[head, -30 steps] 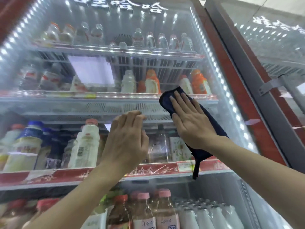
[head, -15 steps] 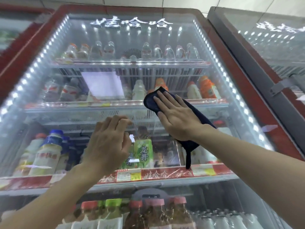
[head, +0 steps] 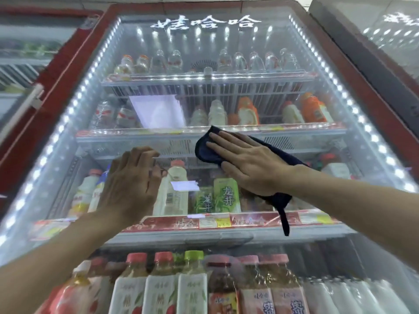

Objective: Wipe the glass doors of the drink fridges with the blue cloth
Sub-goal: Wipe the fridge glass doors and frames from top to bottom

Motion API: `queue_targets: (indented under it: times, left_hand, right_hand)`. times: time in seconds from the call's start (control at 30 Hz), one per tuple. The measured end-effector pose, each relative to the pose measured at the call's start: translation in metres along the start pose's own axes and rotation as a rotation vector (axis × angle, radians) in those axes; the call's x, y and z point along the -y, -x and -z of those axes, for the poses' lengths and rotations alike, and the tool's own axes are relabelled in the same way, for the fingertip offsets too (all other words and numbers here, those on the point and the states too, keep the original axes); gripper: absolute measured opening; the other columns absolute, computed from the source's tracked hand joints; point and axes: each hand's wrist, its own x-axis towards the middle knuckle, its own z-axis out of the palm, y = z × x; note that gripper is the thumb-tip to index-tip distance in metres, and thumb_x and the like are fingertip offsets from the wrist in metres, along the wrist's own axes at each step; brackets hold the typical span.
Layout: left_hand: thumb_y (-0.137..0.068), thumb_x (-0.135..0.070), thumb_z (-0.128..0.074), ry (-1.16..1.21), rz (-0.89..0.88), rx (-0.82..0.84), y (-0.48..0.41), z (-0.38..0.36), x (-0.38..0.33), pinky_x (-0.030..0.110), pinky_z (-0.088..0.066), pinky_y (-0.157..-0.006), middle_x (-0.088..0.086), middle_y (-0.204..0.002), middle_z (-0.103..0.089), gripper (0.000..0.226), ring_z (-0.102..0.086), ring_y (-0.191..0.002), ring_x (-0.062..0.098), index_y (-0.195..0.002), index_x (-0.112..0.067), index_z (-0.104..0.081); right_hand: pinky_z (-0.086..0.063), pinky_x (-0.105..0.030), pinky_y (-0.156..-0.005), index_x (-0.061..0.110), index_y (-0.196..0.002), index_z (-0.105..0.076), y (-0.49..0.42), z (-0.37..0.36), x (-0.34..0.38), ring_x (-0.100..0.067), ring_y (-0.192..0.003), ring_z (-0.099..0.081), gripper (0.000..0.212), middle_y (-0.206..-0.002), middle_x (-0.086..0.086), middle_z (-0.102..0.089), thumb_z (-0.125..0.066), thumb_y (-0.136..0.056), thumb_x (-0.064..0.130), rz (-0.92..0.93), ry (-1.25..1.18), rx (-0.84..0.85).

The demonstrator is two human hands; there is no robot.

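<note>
The glass door (head: 283,168) of a red-framed drink fridge fills the view, lit by white LED strips along both sides. My right hand (head: 247,162) lies flat with straight fingers on the dark blue cloth (head: 205,152), pressing it against the glass at mid height. A tail of the cloth hangs below my wrist. My left hand (head: 131,184) rests against the glass to the left, fingers bent at the tips, holding nothing.
Shelves of bottled drinks (head: 172,191) stand behind the glass. A second fridge (head: 371,41) with a grey frame stands to the right, and another glass door (head: 29,64) with a white handle to the left.
My right hand has slid the cloth leftward across the glass, from the right part toward the middle. My view has tilted up and back, showing more of the door.
</note>
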Motion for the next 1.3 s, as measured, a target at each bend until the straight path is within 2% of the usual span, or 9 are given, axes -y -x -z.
queue_targets:
  times: [0.23, 0.33, 0.53, 0.67, 0.87, 0.97, 1.03, 1.13, 1.3]
  left_hand:
    - [-0.097, -0.042, -0.028, -0.024, -0.002, -0.025, 0.0, -0.004, 0.004, 0.045, -0.038, -0.098, 0.002, -0.128, -0.054, 0.048, -0.051, -0.116, 0.026, -0.126, -0.014, -0.055]
    - [-0.096, -0.043, -0.026, 0.044, 0.002, 0.024, 0.001, 0.001, 0.002, 0.043, -0.034, -0.103, 0.004, -0.133, -0.054, 0.055, -0.05, -0.122, 0.026, -0.133, -0.012, -0.054]
    - [-0.098, -0.031, -0.032, 0.013, -0.003, 0.052, 0.007, 0.029, 0.053, 0.045, -0.03, -0.109, 0.004, -0.146, -0.053, 0.051, -0.046, -0.131, 0.025, -0.142, -0.014, -0.053]
    - [-0.098, -0.031, -0.032, -0.031, -0.011, 0.085, 0.015, 0.026, 0.071, 0.048, -0.026, -0.118, 0.003, -0.153, -0.048, 0.054, -0.043, -0.138, 0.026, -0.146, -0.016, -0.051]
    - [-0.097, -0.032, -0.032, 0.003, -0.026, 0.038, 0.016, 0.022, 0.075, 0.045, -0.024, -0.118, 0.0, -0.152, -0.049, 0.055, -0.043, -0.137, 0.023, -0.146, -0.018, -0.051]
    - [-0.096, -0.028, -0.035, 0.129, -0.001, 0.02, 0.019, 0.024, 0.075, 0.038, -0.024, -0.115, 0.002, -0.147, -0.053, 0.053, -0.044, -0.135, 0.022, -0.144, -0.015, -0.052]
    - [-0.094, -0.026, -0.037, 0.227, 0.036, -0.011, 0.022, 0.031, 0.084, 0.034, -0.029, -0.109, 0.002, -0.139, -0.054, 0.049, -0.046, -0.129, 0.02, -0.138, -0.015, -0.054]
    - [-0.092, -0.025, -0.038, 0.126, 0.008, -0.044, 0.031, 0.045, 0.111, 0.039, -0.037, -0.101, 0.004, -0.13, -0.058, 0.044, -0.053, -0.12, 0.026, -0.127, -0.013, -0.061]
    - [-0.095, -0.03, -0.037, 0.005, -0.015, 0.0, 0.041, 0.046, 0.137, 0.044, -0.035, -0.102, 0.005, -0.132, -0.059, 0.046, -0.055, -0.121, 0.03, -0.129, -0.013, -0.061]
  right_hand:
    - [0.011, -0.039, -0.129, 0.022, -0.165, 0.002, -0.061, -0.004, 0.027, -0.012, -0.158, 0.015, 0.063, -0.173, 0.003, 0.012, -0.012, -0.109, 0.045, -0.332, -0.06, -0.064]
    - [0.011, -0.041, -0.129, 0.021, -0.165, 0.003, -0.043, -0.012, 0.067, -0.013, -0.158, 0.018, 0.066, -0.172, 0.002, 0.014, -0.009, -0.106, 0.048, -0.282, -0.091, -0.057]
    - [0.013, -0.032, -0.128, 0.029, -0.164, 0.003, 0.012, -0.015, 0.088, -0.004, -0.156, 0.019, 0.061, -0.172, 0.01, 0.01, -0.01, -0.108, 0.051, 0.144, -0.033, 0.028]
    - [0.013, -0.028, -0.127, 0.031, -0.164, 0.002, -0.045, -0.002, 0.067, -0.002, -0.156, 0.018, 0.06, -0.172, 0.012, 0.01, -0.012, -0.108, 0.047, -0.06, -0.031, -0.022]
    - [0.008, -0.039, -0.129, 0.021, -0.166, 0.001, -0.107, -0.005, 0.084, -0.011, -0.158, 0.014, 0.062, -0.173, 0.003, 0.012, -0.014, -0.11, 0.043, -0.355, -0.041, -0.053]
    - [0.01, -0.038, -0.128, 0.021, -0.166, 0.001, -0.09, -0.009, 0.125, -0.012, -0.158, 0.015, 0.064, -0.173, 0.001, 0.012, -0.013, -0.108, 0.045, -0.263, -0.069, -0.054]
    - [0.012, -0.037, -0.128, 0.022, -0.165, -0.001, -0.063, -0.021, 0.16, -0.012, -0.158, 0.017, 0.065, -0.173, 0.003, 0.009, -0.013, -0.106, 0.047, -0.064, -0.071, -0.053]
    - [0.013, -0.034, -0.127, 0.026, -0.165, 0.0, -0.046, -0.02, 0.162, -0.007, -0.157, 0.018, 0.061, -0.172, 0.007, 0.008, -0.016, -0.11, 0.045, 0.158, -0.058, 0.042]
    - [0.011, -0.032, -0.128, 0.027, -0.165, 0.001, -0.119, -0.003, 0.125, -0.005, -0.157, 0.017, 0.059, -0.172, 0.009, 0.011, -0.017, -0.111, 0.041, -0.143, -0.013, -0.029]
